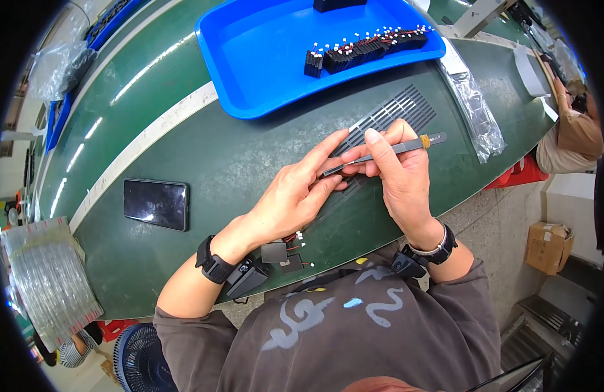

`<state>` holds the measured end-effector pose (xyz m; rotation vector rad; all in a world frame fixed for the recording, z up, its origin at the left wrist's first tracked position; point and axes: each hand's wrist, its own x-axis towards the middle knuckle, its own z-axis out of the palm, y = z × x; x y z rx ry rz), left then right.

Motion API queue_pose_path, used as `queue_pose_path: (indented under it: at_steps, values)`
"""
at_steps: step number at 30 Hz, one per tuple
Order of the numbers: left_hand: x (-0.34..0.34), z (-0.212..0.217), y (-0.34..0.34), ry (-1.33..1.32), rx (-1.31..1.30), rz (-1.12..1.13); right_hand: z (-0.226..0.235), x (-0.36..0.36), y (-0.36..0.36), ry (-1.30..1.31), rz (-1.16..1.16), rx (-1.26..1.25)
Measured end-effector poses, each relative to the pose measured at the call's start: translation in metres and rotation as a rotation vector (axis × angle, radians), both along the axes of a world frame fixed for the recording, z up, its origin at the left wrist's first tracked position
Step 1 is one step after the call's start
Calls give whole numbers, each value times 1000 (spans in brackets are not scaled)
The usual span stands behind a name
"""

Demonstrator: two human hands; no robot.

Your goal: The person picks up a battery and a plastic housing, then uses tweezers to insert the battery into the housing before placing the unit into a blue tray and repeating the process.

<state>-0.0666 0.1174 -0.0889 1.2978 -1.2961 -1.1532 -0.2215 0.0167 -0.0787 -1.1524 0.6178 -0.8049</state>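
Observation:
My left hand [285, 196] is closed, its thumb and fingers pinching a small black flat piece [332, 170] over the table. In my right hand [406, 186] is a pair of dark tweezers [409, 145] with a yellow band round it. The tweezers' tips point left and meet the small piece; whether they grip it is too fine to tell. Under both hands lies a sheet of black strips [409, 108], partly hidden by the fingers. Near my left wrist are dark flat blocks [274, 253] with thin red wires and white connectors.
A blue tray [249, 98] at the back holds a row of black blocks [357, 55] with wires. A phone [156, 204] lies at left, near a stack of clear plastic sleeves [47, 274]. Clear plastic packaging [475, 114] lies at right. Another person's arm [563, 98] shows at far right.

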Motion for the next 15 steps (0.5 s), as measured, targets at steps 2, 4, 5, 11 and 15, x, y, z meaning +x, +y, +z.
queue_pose_path:
  at_steps: [2, 4, 5, 11, 15]
  values:
    - [0, 0, 0, 1, -8, 3, 1, 0, 0, 2, -1, 6]
    - [0, 1, 1, 15, 17, 3, 1, 1, 0, 2, -5, 3]
    - [0, 2, 1, 22, 30, 3, 1, 1, 0, 3, -8, 1]
    - [1, 3, 1, -6, 34, -9, 0, 0, -1, 6, 7, -5]
    - [1, 2, 1, -26, 26, -12, 1, 0, 0, -103, -15, 25]
